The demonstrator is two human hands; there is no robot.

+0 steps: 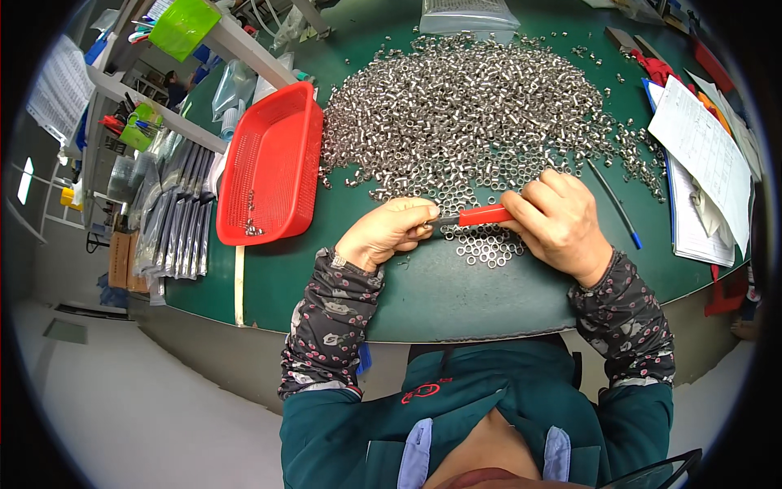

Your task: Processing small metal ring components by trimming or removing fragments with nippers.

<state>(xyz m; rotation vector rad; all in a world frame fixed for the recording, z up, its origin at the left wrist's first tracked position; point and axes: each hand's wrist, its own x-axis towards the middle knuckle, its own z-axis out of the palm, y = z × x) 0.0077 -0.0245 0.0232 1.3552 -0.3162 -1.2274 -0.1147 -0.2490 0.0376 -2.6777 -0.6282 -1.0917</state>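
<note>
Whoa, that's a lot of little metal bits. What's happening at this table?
A person sits at a green table with a big heap of small metal rings spread across it. The right hand grips a red-handled tool, its tip meeting a small piece pinched in the left hand. A smaller cluster of rings lies just under the hands. To the left, a red mesh tray holds only a few pieces. Papers and a blue pen lie at the right.

Green table: metal rings, red basket, papers, pen.
</note>
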